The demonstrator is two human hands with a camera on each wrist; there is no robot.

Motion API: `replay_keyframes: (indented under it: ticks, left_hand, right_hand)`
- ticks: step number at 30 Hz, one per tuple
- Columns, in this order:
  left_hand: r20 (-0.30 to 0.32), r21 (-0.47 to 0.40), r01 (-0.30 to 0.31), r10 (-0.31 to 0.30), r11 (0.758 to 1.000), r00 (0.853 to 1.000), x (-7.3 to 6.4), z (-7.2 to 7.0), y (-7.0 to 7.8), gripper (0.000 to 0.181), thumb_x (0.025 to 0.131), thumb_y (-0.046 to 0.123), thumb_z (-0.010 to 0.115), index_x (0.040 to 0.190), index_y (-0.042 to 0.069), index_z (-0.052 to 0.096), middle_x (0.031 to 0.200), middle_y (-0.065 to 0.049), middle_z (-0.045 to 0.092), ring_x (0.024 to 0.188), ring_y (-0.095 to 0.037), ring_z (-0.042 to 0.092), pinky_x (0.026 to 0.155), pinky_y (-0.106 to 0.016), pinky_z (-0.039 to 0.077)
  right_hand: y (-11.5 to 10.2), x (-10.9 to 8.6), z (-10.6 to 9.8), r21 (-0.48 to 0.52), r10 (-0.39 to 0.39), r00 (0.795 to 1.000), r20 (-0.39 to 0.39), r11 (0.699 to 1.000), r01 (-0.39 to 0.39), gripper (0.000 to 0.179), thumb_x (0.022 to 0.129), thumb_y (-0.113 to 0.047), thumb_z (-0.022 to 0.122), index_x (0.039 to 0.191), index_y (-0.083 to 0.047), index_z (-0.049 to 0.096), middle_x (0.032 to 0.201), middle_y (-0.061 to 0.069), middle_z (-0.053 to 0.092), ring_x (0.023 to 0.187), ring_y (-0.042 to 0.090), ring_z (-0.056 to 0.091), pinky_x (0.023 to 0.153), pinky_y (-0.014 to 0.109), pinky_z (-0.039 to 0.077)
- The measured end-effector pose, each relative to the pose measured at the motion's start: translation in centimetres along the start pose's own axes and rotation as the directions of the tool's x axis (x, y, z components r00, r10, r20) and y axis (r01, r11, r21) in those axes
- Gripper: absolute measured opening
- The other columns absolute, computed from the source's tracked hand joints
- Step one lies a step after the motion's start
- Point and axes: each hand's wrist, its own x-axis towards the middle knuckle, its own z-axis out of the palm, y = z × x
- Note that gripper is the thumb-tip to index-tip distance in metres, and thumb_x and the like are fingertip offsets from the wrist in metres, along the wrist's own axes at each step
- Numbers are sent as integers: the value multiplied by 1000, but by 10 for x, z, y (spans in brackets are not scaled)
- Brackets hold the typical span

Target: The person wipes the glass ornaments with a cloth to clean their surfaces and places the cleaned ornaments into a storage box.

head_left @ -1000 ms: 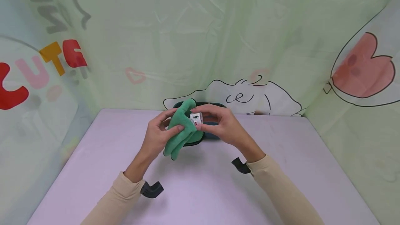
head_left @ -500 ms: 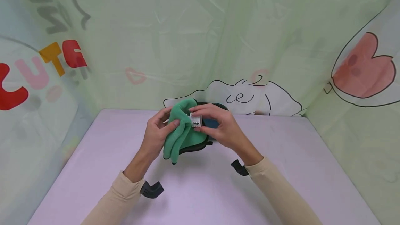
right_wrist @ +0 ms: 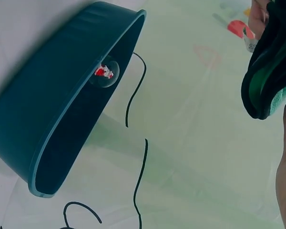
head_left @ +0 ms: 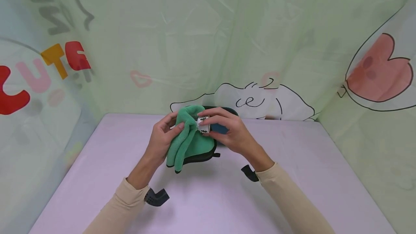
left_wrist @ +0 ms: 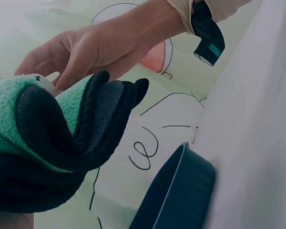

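My left hand (head_left: 160, 138) grips a folded green cloth (head_left: 199, 145) with a dark edge, its thumb lying on the near face. The right hand (head_left: 232, 129) pinches a small white cylinder with dark printed marks (head_left: 204, 125) between thumb and fingers. Its left end disappears into the cloth. In the left wrist view, the cloth's dark trim and grey backing (left_wrist: 107, 109) show beneath the right hand (left_wrist: 95, 50). Both hands hold these things up, over the far part of the table.
Behind the cloth stands a dark blue basin (head_left: 219, 128), with its rim (right_wrist: 71, 95) plain in the right wrist view. A clear ball with a red and white figure inside (right_wrist: 105, 72) shows at the basin's opening. A printed curtain (head_left: 208, 46) hangs behind the pale table (head_left: 276, 190).
The white cylinder has turned, showing different marks between the right fingers. The cloth's lower folds have shifted down and left, uncovering more of its dark edge. Both hands stay nearly in place.
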Motion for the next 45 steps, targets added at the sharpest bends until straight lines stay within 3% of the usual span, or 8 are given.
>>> replay_keyframes:
  ticks: [6, 12, 15, 22, 27, 31, 37, 45]
  left_hand:
    - [7, 31, 20, -20, 999, 1000, 1, 0, 1, 42, 101, 15, 64, 140, 2, 56, 127, -10, 62, 109, -19, 65, 89, -28, 57]
    - [16, 21, 20, -20, 1000, 1000, 2, 0, 0, 41, 100, 15, 65, 138, 1, 58, 123, -11, 64, 103, -17, 69, 85, -28, 59]
    - [26, 8, 10, -10, 1000, 1000, 2, 0, -1, 40, 99, 11, 65, 136, -2, 58, 122, -11, 64, 101, -17, 70, 85, -28, 59]
    - [46, 45, -19, 17, 999, 999, 2, -2, -2, 40, 97, 8, 68, 134, -3, 59, 123, -13, 62, 103, -19, 70, 86, -29, 59]
    - [61, 87, -46, 41, 995, 997, 0, -2, -2, 42, 96, 7, 70, 136, 0, 60, 126, -13, 62, 104, -20, 70, 87, -29, 59]
    - [73, 124, -70, 61, 990, 995, -1, -2, -3, 44, 95, 7, 72, 136, 2, 60, 128, -13, 61, 104, -21, 70, 88, -30, 59]
    - [81, 201, -97, 82, 975, 993, -2, -1, -3, 45, 93, 8, 74, 137, 7, 62, 131, -10, 62, 113, -26, 65, 87, -32, 59]
    - [104, 235, -128, 106, 964, 989, -3, 0, -4, 47, 91, 5, 76, 136, 9, 64, 130, -10, 64, 108, -27, 65, 81, -33, 60]
  right_hand:
    - [2, -1, -2, -21, -20, 1000, 22, 1000, 20, 41, 79, 14, 78, 113, -9, 74, 126, 11, 67, 122, 25, 62, 95, 26, 54]
    - [2, 0, -2, -12, -16, 1000, 3, 1000, 16, 40, 77, 6, 84, 114, -8, 74, 124, 11, 69, 120, 26, 64, 99, 31, 53]
    - [1, -1, -1, 2, 20, 1000, -10, 1000, -20, 43, 76, 1, 87, 115, -9, 74, 123, 10, 69, 119, 25, 64, 101, 31, 52]
    - [-2, -4, 1, 97, 161, 987, -19, 983, -159, 46, 76, 1, 87, 119, -7, 72, 122, 8, 69, 116, 22, 65, 89, 34, 59]
    - [-3, -5, 1, 117, 237, 971, -28, 965, -233, 43, 80, -2, 86, 120, -9, 72, 117, 5, 70, 103, 21, 68, 83, 34, 61]
    - [-5, -6, 0, 125, 310, 951, -19, 944, -305, 38, 84, -6, 84, 120, -10, 71, 113, 3, 71, 95, 21, 70, 79, 34, 62]
    - [-7, -7, -2, 113, 434, 901, 4, 895, -431, 32, 89, -12, 80, 119, -14, 71, 110, 0, 72, 95, 17, 70, 77, 35, 62]
    - [-9, -5, -5, 122, 532, 847, 29, 839, -531, 27, 91, -19, 79, 117, -15, 72, 101, 2, 73, 89, 18, 71, 79, 34, 61]
